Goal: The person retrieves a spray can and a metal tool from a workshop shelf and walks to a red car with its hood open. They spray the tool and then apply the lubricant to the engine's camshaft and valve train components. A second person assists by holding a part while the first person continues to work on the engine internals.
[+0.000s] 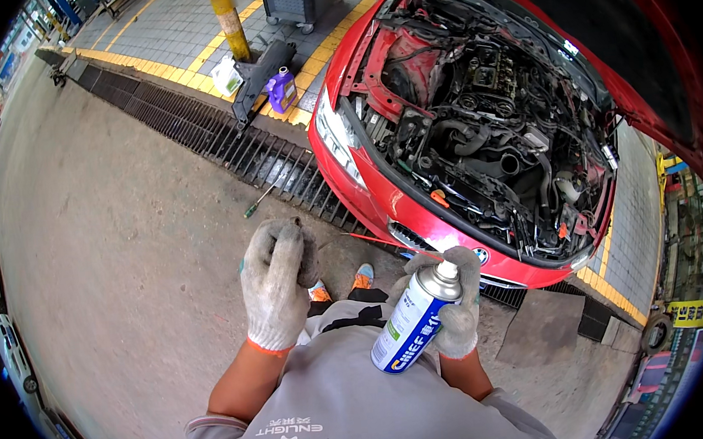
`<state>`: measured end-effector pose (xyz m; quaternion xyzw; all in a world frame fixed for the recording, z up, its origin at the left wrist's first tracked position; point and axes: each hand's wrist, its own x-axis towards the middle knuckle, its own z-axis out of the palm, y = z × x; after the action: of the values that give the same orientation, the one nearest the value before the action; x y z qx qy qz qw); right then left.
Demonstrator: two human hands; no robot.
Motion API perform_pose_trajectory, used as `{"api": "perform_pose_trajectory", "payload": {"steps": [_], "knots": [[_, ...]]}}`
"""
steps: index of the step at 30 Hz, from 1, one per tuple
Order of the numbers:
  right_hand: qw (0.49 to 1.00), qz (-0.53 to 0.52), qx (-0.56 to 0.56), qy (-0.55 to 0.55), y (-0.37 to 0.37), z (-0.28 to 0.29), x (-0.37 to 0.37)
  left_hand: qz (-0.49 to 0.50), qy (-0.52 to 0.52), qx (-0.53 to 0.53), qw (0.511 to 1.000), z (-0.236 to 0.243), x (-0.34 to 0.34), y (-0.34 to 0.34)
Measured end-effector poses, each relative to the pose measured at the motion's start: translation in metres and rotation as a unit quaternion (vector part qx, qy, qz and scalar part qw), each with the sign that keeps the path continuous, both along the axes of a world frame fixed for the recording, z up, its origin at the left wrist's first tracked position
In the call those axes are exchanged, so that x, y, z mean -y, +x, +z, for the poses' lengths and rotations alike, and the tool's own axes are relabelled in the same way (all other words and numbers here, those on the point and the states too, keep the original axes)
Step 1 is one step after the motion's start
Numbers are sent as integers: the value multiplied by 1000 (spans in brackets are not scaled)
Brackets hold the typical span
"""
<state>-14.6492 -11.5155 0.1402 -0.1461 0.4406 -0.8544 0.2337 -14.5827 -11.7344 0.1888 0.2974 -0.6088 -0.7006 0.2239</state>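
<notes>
The right grip (461,306) is closed around a tilted blue-and-white aerosol can (413,322), positioned before the torso. The red extension tube (378,241) points toward the curled left grip (276,279); whether that grip holds anything cannot be determined.

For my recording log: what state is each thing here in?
Spray can, tilted, gripped by right hand
Red straw, extending toward left hand
Left hand, gloved, curled
Small dark item, at left hand's fingers, mostly hidden
Car hood, raised
Engine, exposed
Purple jug, standing upright
Green-handled tool, lying on floor
</notes>
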Motion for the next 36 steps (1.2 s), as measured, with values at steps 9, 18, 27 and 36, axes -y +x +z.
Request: {"api": "perform_pose_trajectory", "payload": {"steps": [9,18,27,36], "knots": [[1000,17,-10,21,-9,6,3,-6,77,-48,996,5,5,-1],[998,16,67,-12,-13,10,5,-47,-43,-144,988,1,4,13],[998,10,15,-61,-13,10,5,-103,-174,-210,957,5,8,4],[995,14,-21,-95,-20,0,6,-111,-168,-236,951,11,12,0]]}}
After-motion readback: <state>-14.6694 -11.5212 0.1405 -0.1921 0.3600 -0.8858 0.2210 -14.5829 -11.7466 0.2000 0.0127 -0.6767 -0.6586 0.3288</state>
